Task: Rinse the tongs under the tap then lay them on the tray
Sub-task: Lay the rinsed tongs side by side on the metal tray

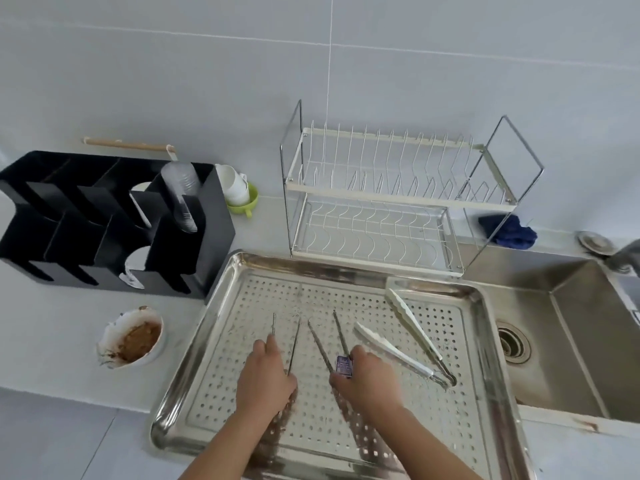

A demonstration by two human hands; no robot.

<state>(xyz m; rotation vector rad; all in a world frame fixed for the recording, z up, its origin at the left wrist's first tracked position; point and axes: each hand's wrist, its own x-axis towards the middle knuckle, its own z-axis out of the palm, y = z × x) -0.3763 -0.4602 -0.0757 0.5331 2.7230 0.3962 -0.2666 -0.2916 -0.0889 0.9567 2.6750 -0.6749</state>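
A perforated steel tray (214,327) lies on the counter in front of me. My left hand (265,372) is shut on a thin pair of metal tongs (293,344) whose tips point away over the tray. My right hand (369,379) grips a second thin pair of metal tongs (320,341) with a purple label at the hinge end. A third pair, white-tipped tongs (408,327), lies spread open on the tray's right side, apart from both hands. The tap (623,254) shows only partly at the right edge.
A steel sink (568,327) with a drain sits right of the tray. Behind stand a wire dish rack (381,202), a black divided organizer (104,216) and stacked cups (239,188). A dirty bowl (133,337) rests left of the tray. A blue cloth (509,230) lies near the sink.
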